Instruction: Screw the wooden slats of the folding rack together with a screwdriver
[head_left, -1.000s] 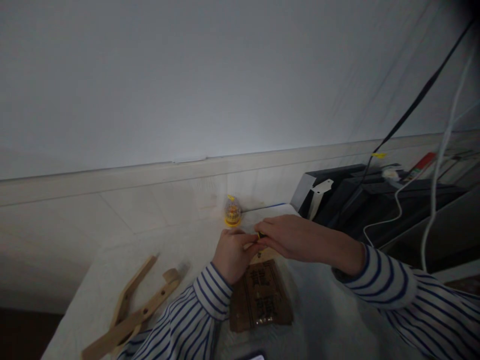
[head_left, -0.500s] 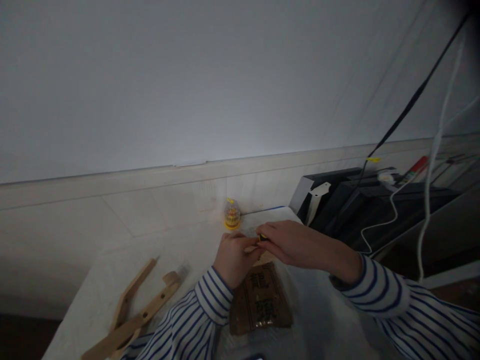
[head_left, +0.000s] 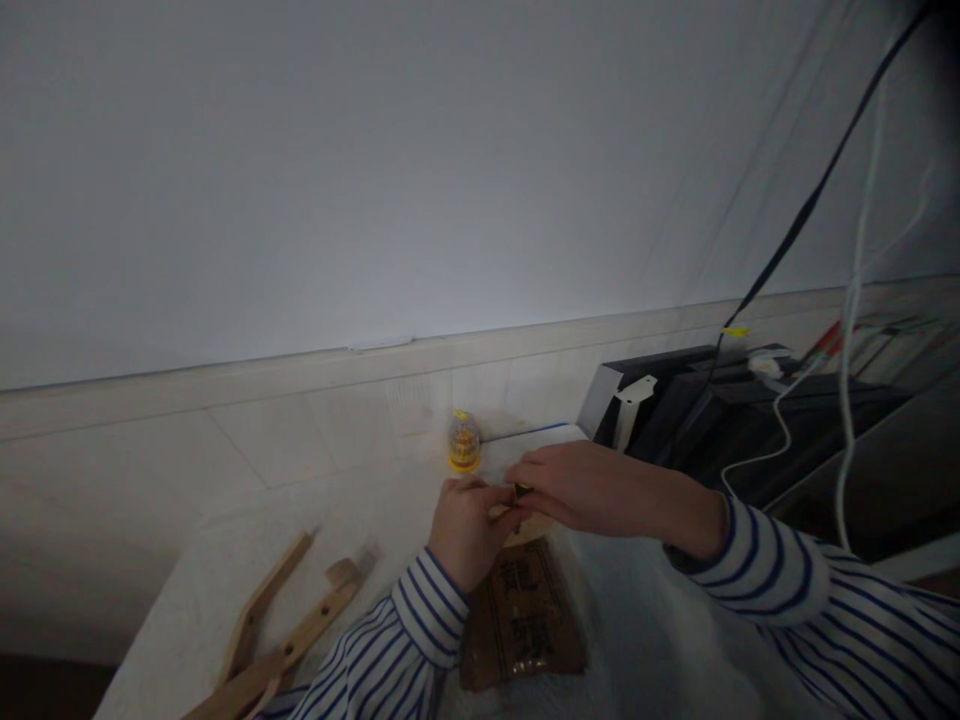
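My left hand (head_left: 466,524) and my right hand (head_left: 581,485) meet fingertip to fingertip over the white table (head_left: 187,610). Both are closed in a pinch around a small object with a yellow and black part (head_left: 520,490), too small to name. A light wooden piece (head_left: 525,527) shows just beneath the fingers. Below the hands lies a brown packet with dark printed characters (head_left: 521,615). Both sleeves are white with blue stripes.
A small yellow-based domed object (head_left: 464,444) stands near the wall beyond the hands. Jointed wooden bars (head_left: 279,630) lie at the table's left. Dark equipment (head_left: 720,410) with a white bracket (head_left: 630,400) sits to the right, with black and white cables (head_left: 847,330) hanging over it.
The view has tilted slightly, so everything sits a little lower in the picture. My hands stay pinched together at the same spot, with only small finger shifts.
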